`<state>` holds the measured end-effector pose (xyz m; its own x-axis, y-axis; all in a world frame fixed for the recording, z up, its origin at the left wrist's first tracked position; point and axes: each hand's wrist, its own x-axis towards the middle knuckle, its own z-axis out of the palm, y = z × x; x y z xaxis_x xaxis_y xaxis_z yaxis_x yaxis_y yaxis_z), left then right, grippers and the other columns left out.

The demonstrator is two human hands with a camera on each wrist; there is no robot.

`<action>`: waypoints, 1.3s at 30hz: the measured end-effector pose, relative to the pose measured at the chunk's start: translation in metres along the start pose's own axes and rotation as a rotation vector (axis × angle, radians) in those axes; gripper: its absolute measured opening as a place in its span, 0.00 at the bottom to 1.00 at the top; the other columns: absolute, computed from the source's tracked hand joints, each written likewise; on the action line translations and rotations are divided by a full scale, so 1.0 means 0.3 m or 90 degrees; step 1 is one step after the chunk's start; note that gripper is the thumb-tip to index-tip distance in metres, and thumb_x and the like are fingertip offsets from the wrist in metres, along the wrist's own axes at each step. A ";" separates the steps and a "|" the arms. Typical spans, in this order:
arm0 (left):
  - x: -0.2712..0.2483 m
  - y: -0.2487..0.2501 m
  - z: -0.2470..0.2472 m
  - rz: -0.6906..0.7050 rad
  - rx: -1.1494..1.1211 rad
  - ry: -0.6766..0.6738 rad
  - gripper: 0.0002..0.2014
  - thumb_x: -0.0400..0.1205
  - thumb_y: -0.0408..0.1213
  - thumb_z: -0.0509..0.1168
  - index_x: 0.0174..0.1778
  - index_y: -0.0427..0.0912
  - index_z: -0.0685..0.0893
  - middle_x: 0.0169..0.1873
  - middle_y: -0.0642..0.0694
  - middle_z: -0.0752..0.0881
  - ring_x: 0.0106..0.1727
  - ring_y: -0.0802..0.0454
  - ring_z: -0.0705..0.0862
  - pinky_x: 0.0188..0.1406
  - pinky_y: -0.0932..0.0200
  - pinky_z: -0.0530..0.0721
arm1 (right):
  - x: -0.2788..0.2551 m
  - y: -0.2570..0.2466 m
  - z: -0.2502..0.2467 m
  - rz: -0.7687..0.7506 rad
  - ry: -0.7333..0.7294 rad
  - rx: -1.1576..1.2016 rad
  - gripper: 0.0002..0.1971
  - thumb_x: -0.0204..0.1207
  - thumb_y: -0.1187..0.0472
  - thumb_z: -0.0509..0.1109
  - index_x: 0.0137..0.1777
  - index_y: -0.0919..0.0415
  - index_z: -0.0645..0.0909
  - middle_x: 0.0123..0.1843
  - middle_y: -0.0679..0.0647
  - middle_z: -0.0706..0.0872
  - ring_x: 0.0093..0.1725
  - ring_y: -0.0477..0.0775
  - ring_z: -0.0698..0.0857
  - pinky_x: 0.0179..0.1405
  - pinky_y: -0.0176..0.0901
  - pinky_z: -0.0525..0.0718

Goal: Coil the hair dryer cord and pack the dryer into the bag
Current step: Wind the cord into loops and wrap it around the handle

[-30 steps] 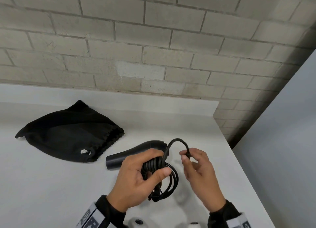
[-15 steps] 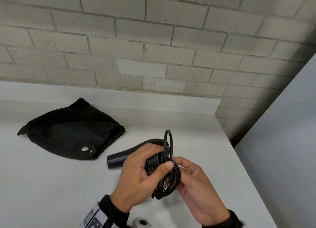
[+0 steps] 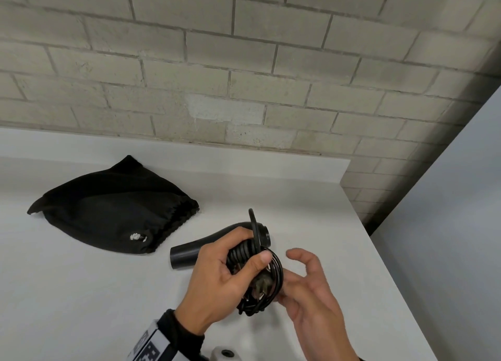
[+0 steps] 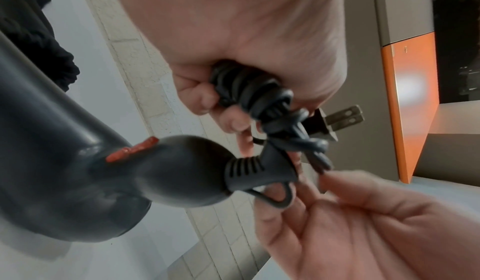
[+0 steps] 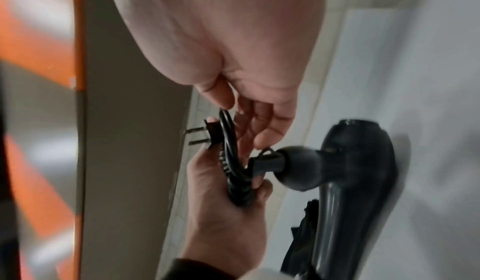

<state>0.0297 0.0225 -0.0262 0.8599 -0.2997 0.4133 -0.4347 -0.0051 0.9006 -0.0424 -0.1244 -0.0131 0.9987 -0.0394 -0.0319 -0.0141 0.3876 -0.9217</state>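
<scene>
The black hair dryer (image 3: 189, 252) lies on the white counter (image 3: 81, 293), nozzle pointing left toward the bag. My left hand (image 3: 227, 276) grips the coiled black cord (image 3: 273, 276) wound around the dryer's handle, thumb pressed over the loops. The plug (image 4: 335, 120) sticks out of the bundle, prongs bare. My right hand (image 3: 306, 279) is beside the coil with fingers spread and relaxed, its fingertips (image 5: 262, 140) close to the cord's strain relief (image 4: 249, 173). The black drawstring bag (image 3: 108, 211) lies flat at the left, its mouth toward the dryer.
A brick wall (image 3: 244, 76) backs the counter. The counter's right edge (image 3: 393, 279) drops off close to my right hand. An orange and grey cabinet (image 4: 407, 99) shows in the wrist views. A small white object (image 3: 225, 354) sits at the counter's near edge.
My right hand has let go of the last cord loop and opened, drawing slightly right. The loop now stands wrapped on the bundle in my left hand.
</scene>
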 end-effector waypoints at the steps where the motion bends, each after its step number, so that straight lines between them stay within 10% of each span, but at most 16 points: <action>1: 0.002 0.001 -0.001 -0.001 0.001 0.005 0.13 0.78 0.53 0.71 0.50 0.48 0.88 0.32 0.47 0.86 0.33 0.50 0.85 0.35 0.50 0.85 | -0.013 0.001 0.005 -0.030 -0.021 -0.066 0.24 0.64 0.71 0.60 0.61 0.55 0.66 0.42 0.65 0.91 0.38 0.57 0.88 0.38 0.39 0.84; 8: 0.002 0.007 0.006 -0.009 0.019 -0.006 0.12 0.79 0.52 0.70 0.50 0.47 0.87 0.35 0.47 0.88 0.36 0.47 0.86 0.38 0.40 0.86 | -0.030 0.002 -0.015 -0.328 -0.058 -0.679 0.17 0.75 0.51 0.72 0.59 0.31 0.73 0.48 0.31 0.83 0.45 0.38 0.80 0.45 0.27 0.77; 13: 0.004 0.007 0.010 -0.003 0.065 -0.002 0.15 0.79 0.59 0.70 0.50 0.51 0.86 0.37 0.47 0.88 0.39 0.45 0.87 0.40 0.38 0.85 | -0.019 -0.024 -0.035 -0.472 0.027 -0.871 0.10 0.75 0.43 0.71 0.54 0.38 0.78 0.65 0.37 0.80 0.58 0.43 0.78 0.51 0.37 0.79; 18: 0.008 0.008 0.006 -0.015 0.076 0.018 0.16 0.77 0.61 0.70 0.48 0.52 0.86 0.34 0.48 0.86 0.36 0.46 0.84 0.40 0.39 0.84 | -0.048 -0.146 -0.015 -0.405 0.022 -0.663 0.13 0.72 0.37 0.72 0.51 0.41 0.81 0.60 0.38 0.86 0.57 0.43 0.84 0.55 0.25 0.76; 22: 0.012 0.022 0.007 -0.010 0.061 0.014 0.18 0.76 0.63 0.69 0.48 0.52 0.86 0.31 0.47 0.84 0.33 0.45 0.82 0.37 0.38 0.83 | -0.057 -0.202 -0.007 -0.331 0.023 -0.406 0.17 0.65 0.37 0.78 0.47 0.46 0.86 0.46 0.51 0.91 0.44 0.57 0.91 0.51 0.45 0.87; 25: 0.015 0.027 0.004 -0.005 0.043 0.011 0.23 0.76 0.66 0.69 0.49 0.49 0.86 0.30 0.43 0.84 0.31 0.42 0.80 0.36 0.38 0.82 | -0.044 -0.241 -0.001 -0.315 0.021 -0.273 0.20 0.59 0.36 0.82 0.43 0.49 0.86 0.43 0.58 0.91 0.36 0.65 0.92 0.43 0.42 0.89; 39: 0.029 0.052 0.006 -0.008 0.021 0.004 0.20 0.76 0.67 0.67 0.52 0.56 0.84 0.27 0.43 0.82 0.27 0.38 0.80 0.26 0.38 0.83 | -0.007 -0.289 -0.002 -0.264 0.037 -0.139 0.26 0.60 0.36 0.81 0.45 0.56 0.85 0.39 0.60 0.88 0.29 0.61 0.86 0.39 0.42 0.86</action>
<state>0.0299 0.0182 -0.0087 0.8665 -0.2940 0.4035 -0.4331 -0.0406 0.9004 -0.0433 -0.1586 0.0667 0.9182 -0.2042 0.3395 0.3686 0.1259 -0.9210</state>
